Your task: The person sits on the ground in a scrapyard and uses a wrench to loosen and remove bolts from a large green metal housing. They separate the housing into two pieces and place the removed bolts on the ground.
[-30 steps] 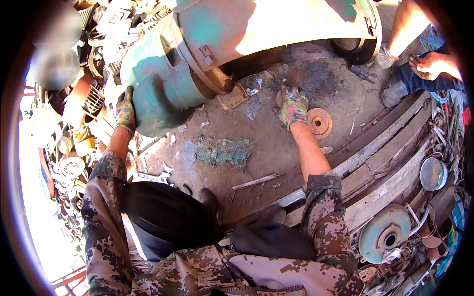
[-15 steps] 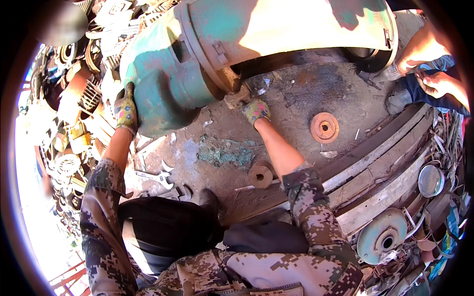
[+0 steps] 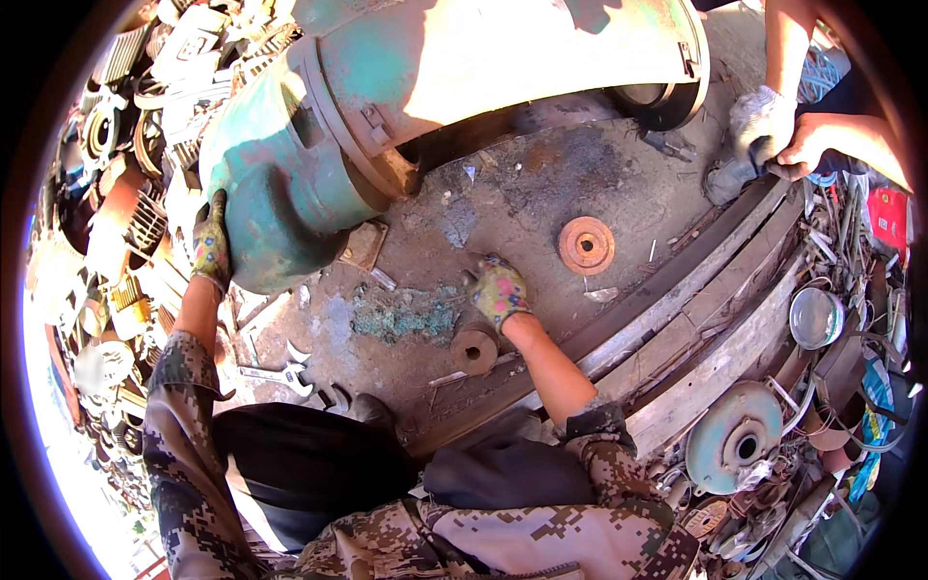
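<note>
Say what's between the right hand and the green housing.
Head view: between the right hand and the green housing lie a squarish metal piece and a small pale strip; loose green debris sits slightly lower in the picture.

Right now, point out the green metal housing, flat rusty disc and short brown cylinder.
Green metal housing (image 3: 375, 77), head view: shaded barrel.
Flat rusty disc (image 3: 584, 260), head view: face below its hole.
Short brown cylinder (image 3: 474, 339), head view: end face above its hole.

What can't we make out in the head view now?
Head view:
- Right hand: palm and any held item, hidden by its gloved back.
- Left hand: palm side, hidden by its gloved back.
- Green housing: top, cut off by upper edge.
</note>
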`<action>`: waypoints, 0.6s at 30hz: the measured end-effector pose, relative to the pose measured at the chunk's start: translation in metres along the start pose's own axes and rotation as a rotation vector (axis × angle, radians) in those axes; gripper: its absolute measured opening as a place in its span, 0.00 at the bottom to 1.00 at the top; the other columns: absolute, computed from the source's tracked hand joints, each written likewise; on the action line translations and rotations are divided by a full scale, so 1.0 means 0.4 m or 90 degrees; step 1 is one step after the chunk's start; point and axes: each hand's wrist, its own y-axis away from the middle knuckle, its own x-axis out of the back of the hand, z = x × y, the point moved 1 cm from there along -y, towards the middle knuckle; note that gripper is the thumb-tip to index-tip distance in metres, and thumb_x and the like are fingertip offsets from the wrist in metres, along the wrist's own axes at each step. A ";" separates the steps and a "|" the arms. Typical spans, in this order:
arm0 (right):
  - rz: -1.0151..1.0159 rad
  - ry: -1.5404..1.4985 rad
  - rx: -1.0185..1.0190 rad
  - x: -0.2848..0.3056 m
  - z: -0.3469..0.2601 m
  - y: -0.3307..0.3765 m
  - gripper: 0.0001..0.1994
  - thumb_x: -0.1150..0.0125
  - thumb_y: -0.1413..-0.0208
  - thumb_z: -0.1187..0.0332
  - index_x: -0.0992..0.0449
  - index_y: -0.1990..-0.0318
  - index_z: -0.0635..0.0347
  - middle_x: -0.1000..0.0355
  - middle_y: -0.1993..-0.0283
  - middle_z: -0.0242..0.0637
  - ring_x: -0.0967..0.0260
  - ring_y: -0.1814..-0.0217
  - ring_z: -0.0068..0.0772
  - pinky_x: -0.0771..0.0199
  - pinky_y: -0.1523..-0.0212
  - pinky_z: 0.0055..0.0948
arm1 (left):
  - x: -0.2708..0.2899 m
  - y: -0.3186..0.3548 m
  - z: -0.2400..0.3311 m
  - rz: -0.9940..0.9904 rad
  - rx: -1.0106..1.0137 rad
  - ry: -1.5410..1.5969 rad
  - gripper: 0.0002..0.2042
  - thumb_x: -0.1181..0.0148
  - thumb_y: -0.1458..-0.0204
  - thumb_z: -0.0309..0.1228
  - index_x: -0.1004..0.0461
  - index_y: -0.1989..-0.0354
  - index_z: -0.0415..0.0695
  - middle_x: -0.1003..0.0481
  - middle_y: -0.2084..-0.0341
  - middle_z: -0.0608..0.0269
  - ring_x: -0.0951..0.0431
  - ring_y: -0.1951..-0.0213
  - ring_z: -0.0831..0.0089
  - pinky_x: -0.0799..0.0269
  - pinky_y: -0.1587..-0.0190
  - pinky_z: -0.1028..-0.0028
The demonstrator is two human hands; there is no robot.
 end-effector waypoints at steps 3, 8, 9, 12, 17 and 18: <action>0.027 -0.118 -0.016 0.012 0.070 0.010 0.20 0.37 0.39 0.55 0.20 0.45 0.55 0.19 0.52 0.44 0.20 0.52 0.45 0.21 0.48 0.44 | 0.033 -0.029 -0.023 -0.028 -0.032 -0.003 0.45 0.40 0.42 0.61 0.39 0.30 0.31 0.25 0.43 0.44 0.22 0.46 0.58 0.27 0.41 0.64; -0.183 -0.737 -0.184 -0.067 0.016 0.092 0.20 0.39 0.33 0.55 0.23 0.43 0.60 0.18 0.53 0.42 0.19 0.53 0.40 0.19 0.50 0.38 | 0.004 -0.017 0.002 -0.138 -0.007 0.091 0.47 0.37 0.44 0.61 0.39 0.31 0.30 0.25 0.43 0.43 0.22 0.46 0.57 0.25 0.43 0.65; -0.240 -0.820 -0.205 -0.038 -0.059 0.103 0.21 0.40 0.32 0.54 0.24 0.42 0.62 0.19 0.52 0.42 0.19 0.52 0.39 0.19 0.49 0.38 | 0.024 -0.018 -0.004 -0.145 -0.003 0.104 0.45 0.36 0.44 0.60 0.38 0.32 0.31 0.24 0.46 0.43 0.20 0.49 0.58 0.23 0.45 0.65; -0.405 -0.950 -0.345 -0.005 -0.172 0.099 0.23 0.44 0.29 0.54 0.27 0.41 0.65 0.21 0.49 0.46 0.21 0.49 0.44 0.19 0.46 0.39 | 0.033 0.007 0.022 -0.160 0.000 0.125 0.44 0.37 0.43 0.60 0.37 0.32 0.32 0.25 0.44 0.46 0.20 0.48 0.60 0.23 0.44 0.64; -0.465 -1.082 -0.392 0.012 -0.285 -0.021 0.29 0.48 0.29 0.49 0.32 0.37 0.70 0.27 0.41 0.50 0.28 0.40 0.45 0.23 0.38 0.41 | 0.052 -0.099 -0.005 -0.170 -0.239 -0.099 0.38 0.39 0.38 0.52 0.40 0.29 0.36 0.27 0.40 0.48 0.23 0.42 0.61 0.25 0.40 0.65; -0.493 -1.116 -0.424 -0.020 -0.288 -0.042 0.29 0.50 0.28 0.50 0.35 0.35 0.69 0.35 0.32 0.54 0.34 0.33 0.49 0.28 0.32 0.45 | 0.055 -0.170 -0.049 -0.204 -0.299 -0.061 0.36 0.39 0.38 0.49 0.39 0.28 0.38 0.28 0.39 0.50 0.24 0.41 0.62 0.26 0.39 0.65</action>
